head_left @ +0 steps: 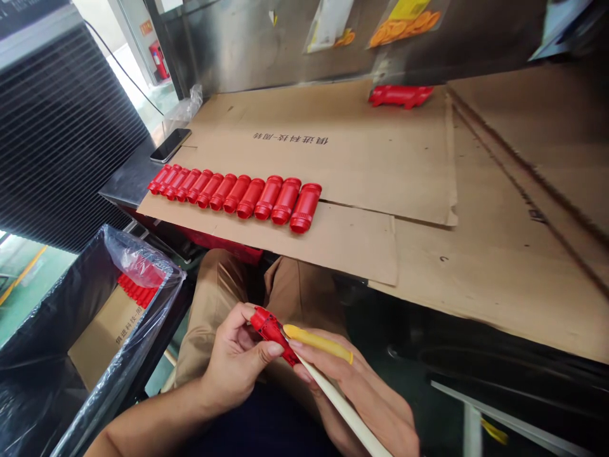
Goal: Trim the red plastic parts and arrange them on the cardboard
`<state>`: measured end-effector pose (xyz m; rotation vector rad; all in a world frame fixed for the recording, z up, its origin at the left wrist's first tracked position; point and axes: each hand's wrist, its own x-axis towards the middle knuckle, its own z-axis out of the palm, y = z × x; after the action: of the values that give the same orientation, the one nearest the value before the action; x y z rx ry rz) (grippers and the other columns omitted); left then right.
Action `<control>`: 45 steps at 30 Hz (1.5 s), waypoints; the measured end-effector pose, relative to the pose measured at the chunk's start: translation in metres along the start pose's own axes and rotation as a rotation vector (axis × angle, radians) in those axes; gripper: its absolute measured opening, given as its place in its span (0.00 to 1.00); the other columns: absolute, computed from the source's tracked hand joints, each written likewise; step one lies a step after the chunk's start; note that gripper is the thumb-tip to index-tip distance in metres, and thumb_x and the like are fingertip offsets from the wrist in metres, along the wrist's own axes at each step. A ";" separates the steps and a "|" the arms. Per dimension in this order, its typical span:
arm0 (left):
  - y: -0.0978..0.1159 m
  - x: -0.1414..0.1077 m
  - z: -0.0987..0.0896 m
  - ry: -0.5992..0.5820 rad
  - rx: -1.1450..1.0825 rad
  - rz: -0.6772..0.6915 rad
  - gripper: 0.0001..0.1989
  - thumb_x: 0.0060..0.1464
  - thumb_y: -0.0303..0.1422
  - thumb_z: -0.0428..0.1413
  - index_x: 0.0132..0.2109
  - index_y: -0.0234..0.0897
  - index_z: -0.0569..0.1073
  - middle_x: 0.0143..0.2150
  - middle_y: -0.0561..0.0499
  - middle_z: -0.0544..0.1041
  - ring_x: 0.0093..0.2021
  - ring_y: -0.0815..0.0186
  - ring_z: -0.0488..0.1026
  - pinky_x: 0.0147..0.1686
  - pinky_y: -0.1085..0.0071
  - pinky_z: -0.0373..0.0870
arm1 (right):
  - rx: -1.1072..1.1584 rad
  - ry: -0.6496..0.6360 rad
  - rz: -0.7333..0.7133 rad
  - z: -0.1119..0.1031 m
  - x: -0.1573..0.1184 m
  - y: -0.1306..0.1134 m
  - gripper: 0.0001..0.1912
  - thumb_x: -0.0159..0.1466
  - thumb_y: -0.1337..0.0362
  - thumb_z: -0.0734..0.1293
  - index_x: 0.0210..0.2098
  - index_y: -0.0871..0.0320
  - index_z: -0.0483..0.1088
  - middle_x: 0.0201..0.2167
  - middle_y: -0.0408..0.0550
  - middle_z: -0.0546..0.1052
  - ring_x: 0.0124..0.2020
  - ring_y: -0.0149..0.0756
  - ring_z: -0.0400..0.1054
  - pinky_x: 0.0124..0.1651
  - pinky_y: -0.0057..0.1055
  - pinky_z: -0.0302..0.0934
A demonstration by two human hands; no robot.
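Observation:
My left hand [240,355] grips a red plastic part [267,325] over my lap, thumb along its side. In my right hand [361,387] is a tool with a long, cream-coloured handle [340,403], its tip against the red part and hidden by fingers. A yellow finger cot [318,343] covers one finger of this hand. Beyond both hands, on the cardboard-covered bench, lies a slanting row of several red tubular parts [247,195], side by side.
A black phone [170,145] lies at the bench's left end. Another red part [400,96] sits at the back by the metal panel. Bags of orange rings [404,25] hang above. At left stands a plastic-lined bin [61,317] with cardboard and red parts inside.

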<state>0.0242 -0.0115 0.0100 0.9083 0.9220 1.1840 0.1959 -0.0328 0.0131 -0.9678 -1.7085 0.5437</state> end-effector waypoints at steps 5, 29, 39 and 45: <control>0.002 0.000 0.000 -0.005 0.014 -0.002 0.14 0.53 0.39 0.71 0.37 0.37 0.75 0.36 0.51 0.75 0.38 0.66 0.73 0.41 0.69 0.71 | -0.021 0.036 0.040 0.004 -0.002 -0.004 0.21 0.65 0.80 0.69 0.54 0.57 0.78 0.49 0.53 0.83 0.53 0.45 0.79 0.50 0.38 0.79; -0.003 -0.004 0.001 0.013 -0.048 0.036 0.12 0.54 0.35 0.71 0.38 0.38 0.75 0.37 0.52 0.75 0.37 0.67 0.72 0.41 0.71 0.70 | -0.082 0.018 0.067 0.001 -0.007 -0.007 0.16 0.69 0.76 0.67 0.53 0.57 0.76 0.48 0.53 0.83 0.51 0.39 0.79 0.53 0.34 0.77; -0.004 -0.004 0.001 -0.006 -0.053 0.041 0.11 0.55 0.34 0.70 0.39 0.38 0.76 0.38 0.52 0.75 0.39 0.68 0.72 0.42 0.72 0.69 | -0.094 0.026 0.077 0.000 -0.006 -0.011 0.16 0.68 0.76 0.67 0.52 0.56 0.76 0.47 0.52 0.84 0.49 0.40 0.81 0.52 0.32 0.77; -0.008 -0.003 0.001 0.004 -0.044 0.069 0.10 0.55 0.32 0.70 0.39 0.37 0.77 0.37 0.53 0.74 0.38 0.70 0.71 0.41 0.75 0.69 | -0.050 -0.105 0.054 -0.004 0.006 -0.004 0.12 0.70 0.73 0.65 0.50 0.58 0.74 0.48 0.57 0.82 0.50 0.41 0.79 0.49 0.32 0.77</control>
<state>0.0271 -0.0161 0.0031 0.9087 0.8701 1.2613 0.1977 -0.0305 0.0206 -1.0392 -1.8010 0.5987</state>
